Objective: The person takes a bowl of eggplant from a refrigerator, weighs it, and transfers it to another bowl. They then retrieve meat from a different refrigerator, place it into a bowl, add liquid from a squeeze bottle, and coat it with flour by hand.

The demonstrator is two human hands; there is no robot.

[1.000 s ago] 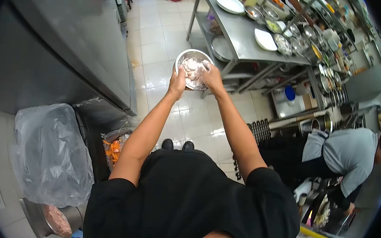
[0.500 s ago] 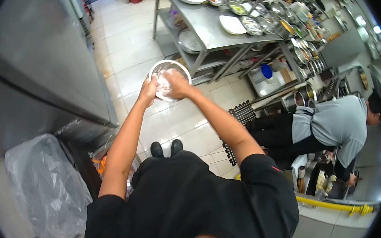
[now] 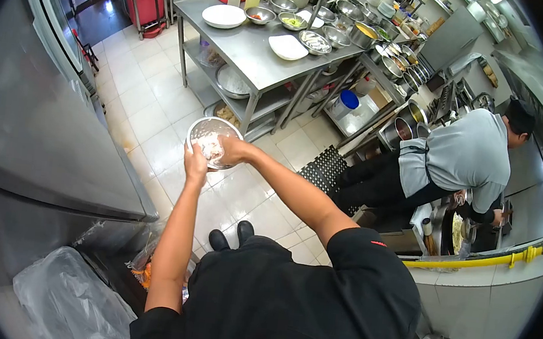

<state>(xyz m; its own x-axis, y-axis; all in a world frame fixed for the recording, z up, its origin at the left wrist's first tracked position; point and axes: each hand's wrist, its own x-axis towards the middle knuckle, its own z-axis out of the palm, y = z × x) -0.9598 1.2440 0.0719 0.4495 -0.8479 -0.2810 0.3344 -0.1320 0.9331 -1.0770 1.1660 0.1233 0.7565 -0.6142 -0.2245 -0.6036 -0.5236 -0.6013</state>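
Observation:
A round metal bowl [image 3: 231, 125] with pale, wet-looking pieces of food [image 3: 209, 144] in it is held up over the tiled floor. My left hand [image 3: 195, 164] grips the bowl's near left rim. Inside the bowl, at its right side, is my right hand [image 3: 229, 150], its fingers curled down at the pale food. The fingertips are hidden, and whether they pinch any pieces cannot be made out.
Ahead stands a steel table [image 3: 256, 57] with plates and several bowls. A co-worker [image 3: 456, 151] bends over a wok [image 3: 454, 229] at the right. Steel cabinet doors [image 3: 50, 96] line the left, above a plastic-covered item [image 3: 69, 300]. A black mat [image 3: 323, 171] lies on the floor.
The view has tilted up, showing more of the table and the far floor. The bowl sits lower and further left in view. My right hand, blurred before, now shows sharply in the bowl.

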